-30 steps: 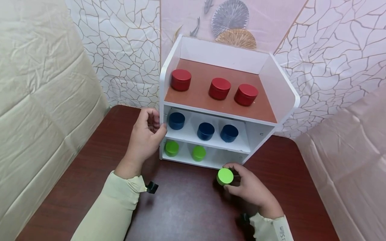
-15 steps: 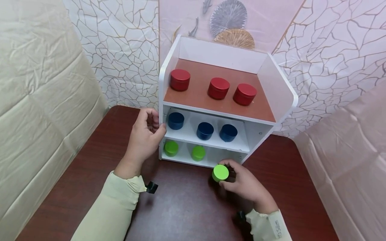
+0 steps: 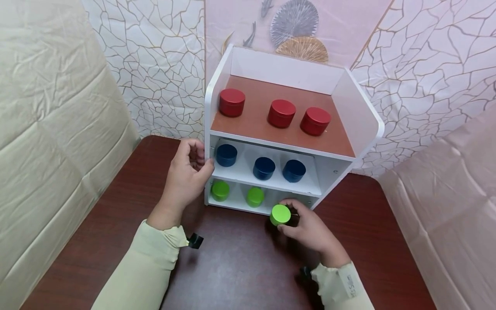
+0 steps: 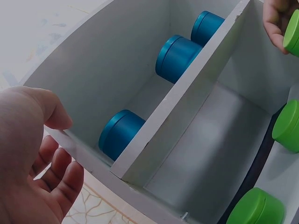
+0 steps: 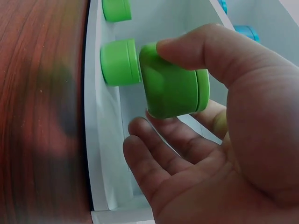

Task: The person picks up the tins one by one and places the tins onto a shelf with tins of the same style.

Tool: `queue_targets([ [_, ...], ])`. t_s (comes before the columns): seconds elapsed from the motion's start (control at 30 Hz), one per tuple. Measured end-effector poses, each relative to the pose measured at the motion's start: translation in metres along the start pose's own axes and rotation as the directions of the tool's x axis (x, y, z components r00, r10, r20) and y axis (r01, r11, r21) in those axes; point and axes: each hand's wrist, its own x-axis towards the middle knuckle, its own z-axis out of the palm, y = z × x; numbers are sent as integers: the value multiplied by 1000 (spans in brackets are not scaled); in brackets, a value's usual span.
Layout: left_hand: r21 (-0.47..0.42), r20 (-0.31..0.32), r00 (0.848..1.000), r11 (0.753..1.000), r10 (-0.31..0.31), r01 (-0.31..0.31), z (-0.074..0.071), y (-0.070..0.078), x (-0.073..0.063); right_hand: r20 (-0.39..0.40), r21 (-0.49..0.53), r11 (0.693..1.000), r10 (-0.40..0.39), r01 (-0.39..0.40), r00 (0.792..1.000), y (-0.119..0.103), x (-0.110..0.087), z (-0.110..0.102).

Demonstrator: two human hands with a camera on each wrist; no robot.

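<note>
A small round green tin (image 3: 280, 214) is pinched between the thumb and fingers of my right hand (image 3: 315, 234), just in front of the bottom shelf's right part. The right wrist view shows this green tin (image 4: 293, 35) only partly from the left wrist side. Two more green tins (image 3: 220, 190) stand on the bottom shelf, to the left of it. My left hand (image 3: 184, 178) holds the left side panel of the white shelf unit (image 3: 267, 142), thumb at its front edge and curled fingers on the outer side.
Three blue tins (image 3: 264, 168) stand on the middle shelf. On the brown top shelf are three red tins (image 3: 281, 113). The unit rests on a dark red-brown table (image 3: 232, 258), with patterned cloth behind and pale cloth (image 3: 58, 150) at the sides.
My right hand has moved left and toward the bottom shelf, carrying the green tin. My left hand stays at the side panel.
</note>
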Motion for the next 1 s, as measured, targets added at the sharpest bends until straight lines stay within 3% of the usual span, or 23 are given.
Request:
queue_targets([
  [0.27, 1, -1, 1000, 1000, -1, 1, -1, -1, 0, 4, 32, 998, 54, -54, 999, 0, 11, 5],
  [0.53, -5, 6, 1000, 1000, 3, -3, 0, 0, 0, -33, 20, 999, 38, -38, 999, 4, 25, 6],
  [1.0, 1, 3, 1000, 1000, 2, -2, 0, 0, 0, -82, -23, 986, 161, -163, 984, 0, 34, 11],
])
